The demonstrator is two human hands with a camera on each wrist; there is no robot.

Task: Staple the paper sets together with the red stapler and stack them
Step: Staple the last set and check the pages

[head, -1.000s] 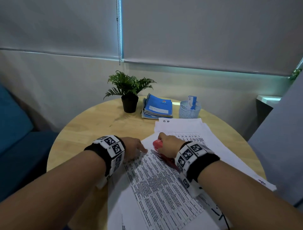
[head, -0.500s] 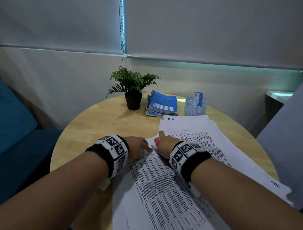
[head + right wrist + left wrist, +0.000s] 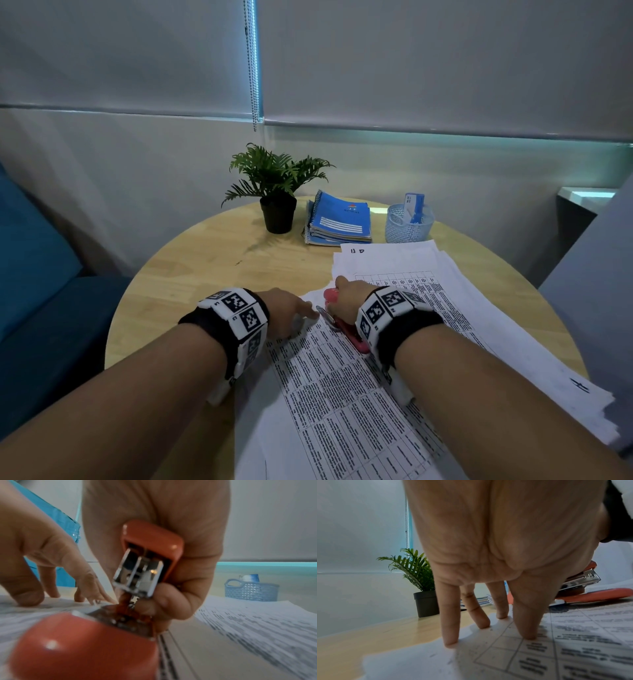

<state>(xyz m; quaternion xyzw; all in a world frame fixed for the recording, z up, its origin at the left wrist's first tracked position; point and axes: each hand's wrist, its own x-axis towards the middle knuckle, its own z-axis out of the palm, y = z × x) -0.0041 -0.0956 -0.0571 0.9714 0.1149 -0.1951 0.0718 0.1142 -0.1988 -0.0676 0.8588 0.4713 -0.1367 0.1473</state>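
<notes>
While right hand (image 3: 346,297) grips stapler (image 3: 149,555), flat left hand (image 3: 286,313) pins paper (image 3: 342,387) near plant (image 3: 275,185).

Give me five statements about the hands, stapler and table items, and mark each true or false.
1. The right hand grips the red stapler. True.
2. The left hand holds a pen. False: its straight fingers press on the printed paper set.
3. The blue notebooks lie between the potted plant and the mesh basket. True.
4. The stapler's arms are pressed fully together. False: there is a gap between its top and base.
5. The potted plant stands on the papers. False: it stands on the bare wooden table.
</notes>
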